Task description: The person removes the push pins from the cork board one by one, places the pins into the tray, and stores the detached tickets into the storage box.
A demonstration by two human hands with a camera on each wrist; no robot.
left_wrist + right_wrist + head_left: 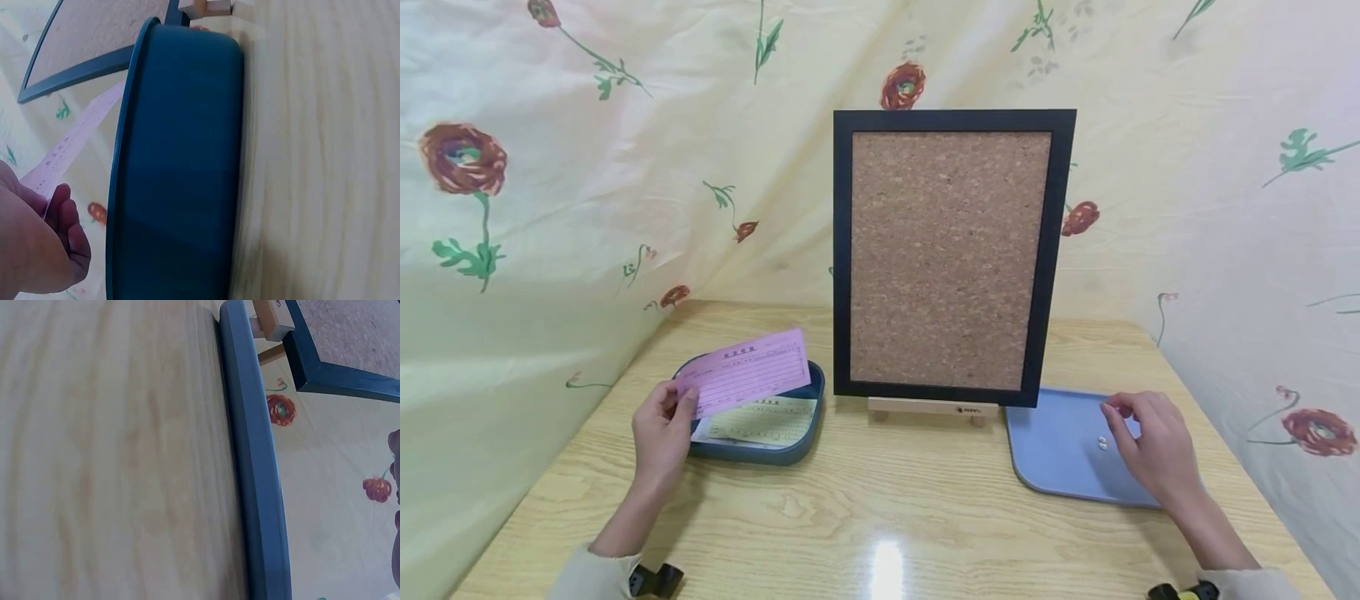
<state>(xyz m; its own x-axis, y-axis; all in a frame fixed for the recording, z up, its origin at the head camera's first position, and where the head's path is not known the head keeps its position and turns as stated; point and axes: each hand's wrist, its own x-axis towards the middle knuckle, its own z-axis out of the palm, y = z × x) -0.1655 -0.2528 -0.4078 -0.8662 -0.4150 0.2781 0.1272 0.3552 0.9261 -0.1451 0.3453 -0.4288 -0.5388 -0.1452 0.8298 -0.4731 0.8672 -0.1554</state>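
In the head view my left hand [662,429] pinches a pink printed paper slip [748,371] by its left end, between thumb and fingers. The slip is held tilted above a dark blue bin [782,455], where yellowish and white papers [763,422] lie. The left wrist view shows the slip [78,140] edge-on beyond the bin's wall. Over the light blue tray [1052,454], my right hand [1157,446] has its thumb and index fingertips close together; whether something small is between them cannot be told. A couple of tiny whitish pieces [1102,443] lie on the tray beside the thumb.
A black-framed cork board [951,258] stands on a small wooden easel [925,407] at the back middle. Its lower right corner reaches over the tray's back left corner. Floral cloth [625,150] hangs behind and along the sides of the wood-grain table [850,500].
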